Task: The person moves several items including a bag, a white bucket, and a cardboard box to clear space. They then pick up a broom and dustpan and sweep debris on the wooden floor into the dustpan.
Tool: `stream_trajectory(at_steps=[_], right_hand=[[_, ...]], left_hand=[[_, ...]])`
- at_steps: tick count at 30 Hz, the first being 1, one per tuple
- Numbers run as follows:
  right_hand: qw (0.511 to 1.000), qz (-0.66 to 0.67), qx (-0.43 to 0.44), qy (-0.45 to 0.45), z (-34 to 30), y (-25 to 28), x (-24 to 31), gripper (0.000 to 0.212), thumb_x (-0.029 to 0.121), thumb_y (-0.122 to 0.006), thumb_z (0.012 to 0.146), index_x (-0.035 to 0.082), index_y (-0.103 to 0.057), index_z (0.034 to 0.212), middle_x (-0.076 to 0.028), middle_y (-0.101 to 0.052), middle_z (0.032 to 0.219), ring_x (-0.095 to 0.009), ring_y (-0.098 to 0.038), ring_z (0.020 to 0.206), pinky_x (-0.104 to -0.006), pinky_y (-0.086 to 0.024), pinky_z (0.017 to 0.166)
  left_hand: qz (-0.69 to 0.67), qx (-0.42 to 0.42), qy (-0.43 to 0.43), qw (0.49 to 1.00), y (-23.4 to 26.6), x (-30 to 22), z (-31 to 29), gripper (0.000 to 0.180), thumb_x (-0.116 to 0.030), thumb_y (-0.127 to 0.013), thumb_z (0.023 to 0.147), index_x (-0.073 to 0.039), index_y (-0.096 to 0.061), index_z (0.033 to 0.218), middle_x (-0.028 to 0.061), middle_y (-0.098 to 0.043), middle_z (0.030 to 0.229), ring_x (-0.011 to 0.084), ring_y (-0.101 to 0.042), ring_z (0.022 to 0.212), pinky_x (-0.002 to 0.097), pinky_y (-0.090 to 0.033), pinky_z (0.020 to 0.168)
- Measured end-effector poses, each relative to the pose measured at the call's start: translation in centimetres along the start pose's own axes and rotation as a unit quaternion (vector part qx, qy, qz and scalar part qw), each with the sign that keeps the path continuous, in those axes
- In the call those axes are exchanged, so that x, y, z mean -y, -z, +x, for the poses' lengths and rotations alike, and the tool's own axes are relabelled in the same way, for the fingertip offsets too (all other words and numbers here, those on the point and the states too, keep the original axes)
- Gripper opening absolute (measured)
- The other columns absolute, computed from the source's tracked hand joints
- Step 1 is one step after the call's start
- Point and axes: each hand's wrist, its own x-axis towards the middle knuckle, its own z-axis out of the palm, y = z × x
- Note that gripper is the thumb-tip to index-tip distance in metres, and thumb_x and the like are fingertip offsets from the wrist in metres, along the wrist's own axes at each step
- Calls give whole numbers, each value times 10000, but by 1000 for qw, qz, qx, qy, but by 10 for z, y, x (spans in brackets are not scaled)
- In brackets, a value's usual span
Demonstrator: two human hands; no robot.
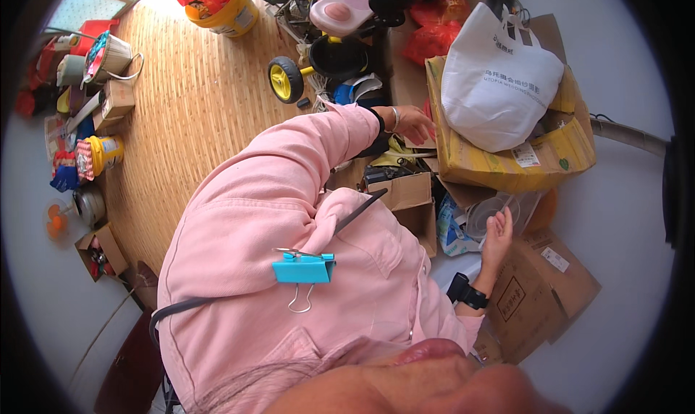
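Observation:
My left hand [413,124] reaches out with its fingers apart and bent down. It is beside the left side of a yellow-taped cardboard box [470,164]; whether the fingertips touch it I cannot tell. A white cloth bag [499,88] sits on that box. Lower down, my right hand [496,233] has its fingers curled at the rim of a clear plastic container [483,217], under the box's front edge. A blue and white package [455,229] lies left of this container. Between my hands stands a small open cardboard box [409,200].
A larger brown carton [539,291] stands below my right hand. Beyond my left arm are a yellow-wheeled child's ride-on [286,79], red plastic bags [434,37] and a yellow bucket [224,12]. Boxes and a small yellow tub [107,153] line the left wall.

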Motion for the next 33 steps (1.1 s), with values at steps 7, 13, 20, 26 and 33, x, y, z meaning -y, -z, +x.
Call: stream_trajectory(at_steps=[7, 13, 20, 26, 33], right_hand=[[937, -247, 238, 66, -121, -56, -35, 430, 62, -580, 818, 33, -474, 1233, -165, -547, 1108, -217, -547, 989, -299, -430, 864], [829, -362, 376, 201, -232, -88, -48, 371, 128, -586, 777, -2, -535, 1121, -205, -560, 1054, -324, -555, 947, -340, -440, 811], [693, -449, 435, 359, -292, -129, -9, 371, 136, -587, 771, 3, -542, 1115, -207, -567, 1047, -328, -558, 945, -342, -444, 806], [566, -494, 460, 473, -371, -227, 64, 371, 142, -589, 765, 8, -547, 1109, -208, -572, 1041, -332, -562, 943, -344, -448, 802], [449, -508, 491, 547, -554, -404, 140, 371, 149, -590, 759, 13, -553, 1103, -210, -579, 1034, -336, -565, 941, -347, -452, 797]], left_hand=[[124, -304, -20, 945, 162, 137, -197, 287, -212, -602, 802, -6, -571, 1000, 104, -603, 824, 210, -618, 679, 323, -538, 582], [-123, -703, -101, 693, 205, 404, -523, 144, -124, -535, 813, -20, -568, 908, 56, -549, 628, 148, -525, 488, 287, -471, 447], [-336, -764, -76, 546, 14, 726, -705, 96, -113, -564, 792, -31, -572, 742, 64, -552, 608, 141, -525, 474, 280, -479, 436], [-459, -705, -103, 530, -95, 887, -739, 251, -265, -619, 811, -23, -579, 762, 73, -586, 666, 155, -561, 529, 300, -505, 476], [-516, -699, -237, 436, -95, 996, -832, 361, -363, -539, 861, -5, -564, 817, 160, -611, 881, 234, -609, 704, 361, -534, 624]])
